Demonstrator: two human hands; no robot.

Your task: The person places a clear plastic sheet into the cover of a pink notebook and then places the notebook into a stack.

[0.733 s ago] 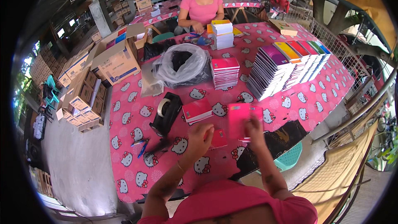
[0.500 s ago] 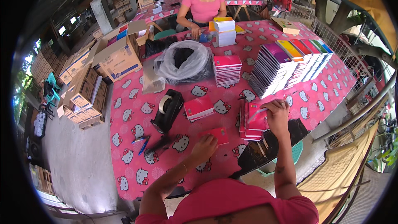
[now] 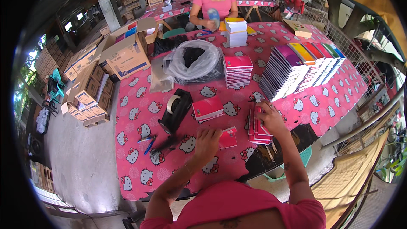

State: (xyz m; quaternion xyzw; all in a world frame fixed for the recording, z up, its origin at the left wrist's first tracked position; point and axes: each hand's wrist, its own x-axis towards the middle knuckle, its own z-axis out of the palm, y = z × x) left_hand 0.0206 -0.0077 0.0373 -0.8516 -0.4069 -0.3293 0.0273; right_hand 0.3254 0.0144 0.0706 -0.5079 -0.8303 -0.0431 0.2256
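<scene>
Beneath right hand [image 3: 271,118], red spiral-bound notebooks [image 3: 256,133], stacked askew, so a push might slide them. Left hand [image 3: 207,145] at flat red booklet [image 3: 229,139]; whether either grips, can't tell.

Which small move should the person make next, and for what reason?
Probably, the right hand should pick one off the red notebook pile beneath it, because its fingers are over that pile, while the left hand is at another red notebook.

Soft daylight washes the pink tabletop [image 3: 127,144] here, the roof [image 3: 63,4] at upper left lies dim, edges bow into black corners, a co-worker's hand [image 3: 210,24] looks blurred
</scene>
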